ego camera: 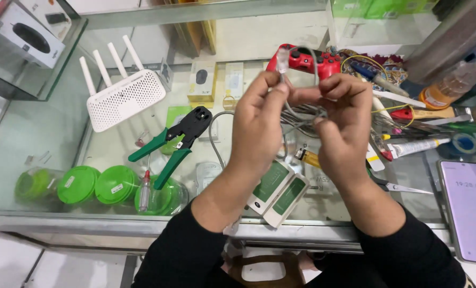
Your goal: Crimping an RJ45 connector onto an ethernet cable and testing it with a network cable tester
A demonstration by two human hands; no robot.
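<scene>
Both hands are raised above the middle of the glass counter [46, 133], close together and nearly touching. The left hand [259, 125] is closed narrowly, thumb and forefinger pinching the grey network cable [302, 114] just below its clear modular plug [283, 57], which points up and away. The right hand [344, 125] is curled tight around the loose bundle of the same cable, fingers folded over the strands. To do this well, I judge the left pinch should stay close behind the plug so the conductors cannot slip out of order, while the right hand keeps the slack gathered and free of kinks; whether the wires are fully seated in the plug cannot be told from here. Directly beneath the hands, near the front edge of the counter, lie two white-and-green cable tester units [278, 192] side by side. To the left, towards the middle of the counter, rests a crimping tool [176, 141] with green handles, and a small red-handled screwdriver [144, 189] lies by it. Further left towards the back stands a white router [123, 96] with four antennas. Behind the hands sits a red game controller [315, 61]. At the right edge lies a smartphone [470, 205] with a lit screen, beyond scattered hand tools [424, 130].
</scene>
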